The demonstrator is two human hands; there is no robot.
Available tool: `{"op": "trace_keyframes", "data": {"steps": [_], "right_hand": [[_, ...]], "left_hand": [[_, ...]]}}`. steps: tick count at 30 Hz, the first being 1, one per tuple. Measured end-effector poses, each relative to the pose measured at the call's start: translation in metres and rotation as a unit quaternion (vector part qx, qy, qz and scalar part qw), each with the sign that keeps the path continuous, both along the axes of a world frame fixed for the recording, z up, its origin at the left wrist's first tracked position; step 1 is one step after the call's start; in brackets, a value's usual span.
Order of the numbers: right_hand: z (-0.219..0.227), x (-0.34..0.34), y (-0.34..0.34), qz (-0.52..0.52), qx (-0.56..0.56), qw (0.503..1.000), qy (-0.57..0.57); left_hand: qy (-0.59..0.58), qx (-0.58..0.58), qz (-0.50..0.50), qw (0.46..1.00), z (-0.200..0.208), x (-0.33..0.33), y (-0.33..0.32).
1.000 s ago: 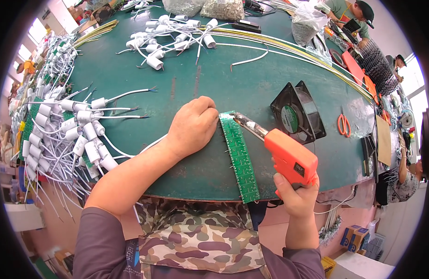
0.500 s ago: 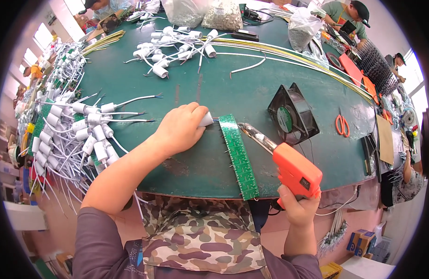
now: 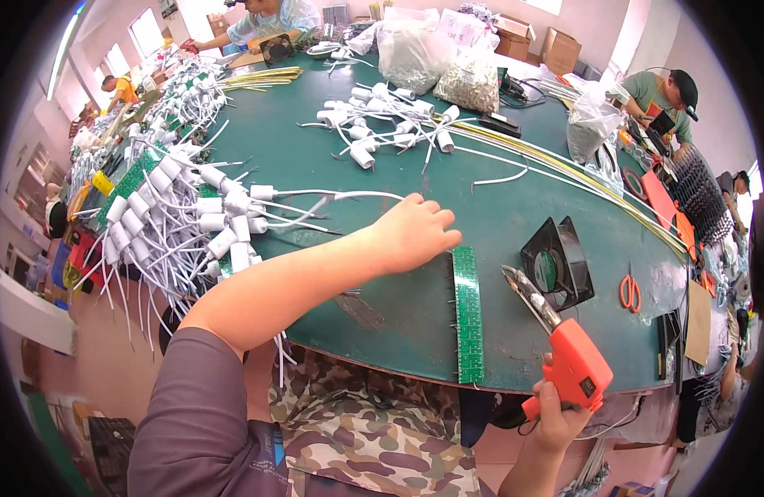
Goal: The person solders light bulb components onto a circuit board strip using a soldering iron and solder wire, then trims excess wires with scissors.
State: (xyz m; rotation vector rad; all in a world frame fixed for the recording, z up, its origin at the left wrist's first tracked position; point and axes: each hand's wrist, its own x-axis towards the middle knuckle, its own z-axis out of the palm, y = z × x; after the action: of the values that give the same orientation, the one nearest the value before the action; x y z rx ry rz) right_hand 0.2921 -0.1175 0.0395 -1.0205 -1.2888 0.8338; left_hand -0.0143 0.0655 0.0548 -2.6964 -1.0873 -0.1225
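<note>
The desk is smooth, green; the right hand wraps the soldering gun, orange plastic, probably hefty; the left hand curls, its hold impossible to tell, near the green board, a flat strip on the desk, probably light, stiff, fragile, best taken by its edges.

Dark label is showing on orange soldering gun; green label is showing on black fan; pale marks are dotting green circuit strip. No wording is coming through legibly.
</note>
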Motion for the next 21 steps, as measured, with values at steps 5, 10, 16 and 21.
{"op": "trace_keyframes", "data": {"steps": [5, 10, 16, 21], "right_hand": [[0.001, -0.003, 0.002, -0.019, 0.001, 1.0, 0.002], [-0.002, 0.001, 0.005, -0.031, 0.02, 0.999, -0.003], [0.0, 0.0, 0.007, -0.043, 0.011, 0.999, 0.007], [0.004, 0.004, 0.006, -0.046, 0.029, 0.998, -0.01]], "left_hand": [[-0.084, 0.073, -0.074, 0.991, -0.01, -0.002, 0.005], [-0.158, -0.034, -0.041, 0.986, -0.001, 0.004, 0.002], [-0.187, -0.163, 0.017, 0.969, 0.003, 0.007, 0.003], [-0.05, -0.073, -0.043, 0.995, 0.013, 0.004, 0.005]]}}
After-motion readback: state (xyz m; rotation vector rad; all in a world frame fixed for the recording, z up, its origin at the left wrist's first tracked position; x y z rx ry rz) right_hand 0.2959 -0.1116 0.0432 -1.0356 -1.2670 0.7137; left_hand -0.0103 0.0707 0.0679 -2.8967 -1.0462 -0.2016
